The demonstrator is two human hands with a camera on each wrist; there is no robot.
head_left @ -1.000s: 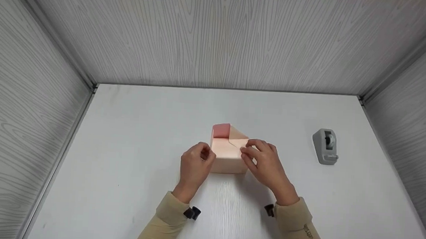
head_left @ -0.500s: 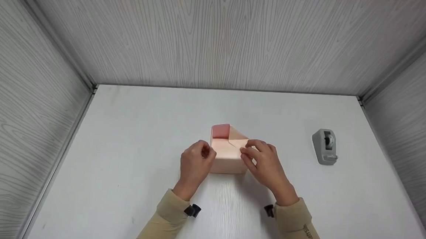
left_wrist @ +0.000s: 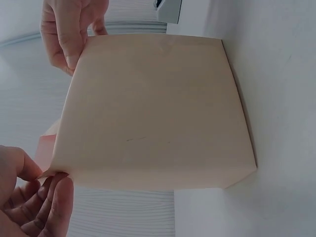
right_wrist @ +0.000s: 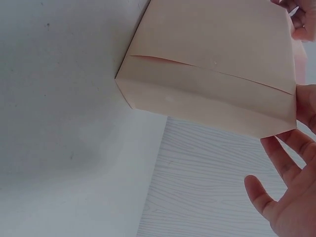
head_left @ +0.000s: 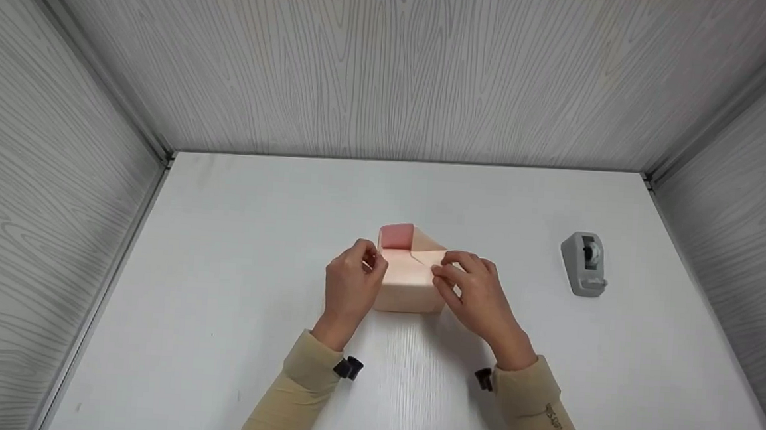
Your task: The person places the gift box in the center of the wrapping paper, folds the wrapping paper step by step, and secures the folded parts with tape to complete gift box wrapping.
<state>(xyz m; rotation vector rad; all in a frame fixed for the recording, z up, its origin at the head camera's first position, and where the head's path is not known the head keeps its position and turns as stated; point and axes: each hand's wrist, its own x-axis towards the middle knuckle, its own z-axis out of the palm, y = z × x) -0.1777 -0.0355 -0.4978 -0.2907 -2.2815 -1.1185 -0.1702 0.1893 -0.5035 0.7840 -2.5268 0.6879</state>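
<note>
A peach paper box shape (head_left: 411, 299) with a pink inner face (head_left: 397, 236) stands on the white table in the head view. Its paper is folded over at the top, with a slanted flap at the back right. My left hand (head_left: 352, 281) pinches the paper at the upper left corner, as the left wrist view also shows along the box's plain side (left_wrist: 148, 108). At the upper right edge, my right hand (head_left: 476, 295) pinches the paper between thumb and fingers. An open slit-like seam runs along the side (right_wrist: 207, 69) in the right wrist view.
A grey tape dispenser (head_left: 585, 266) with a roll in it stands on the table to the right. Wood-grain panels (head_left: 392, 69) enclose the table at the back and both sides. A small black camera mount sits on each wrist.
My left hand has shifted slightly upward along the box's left edge, away from me. The right hand and the tape dispenser have stayed put.
</note>
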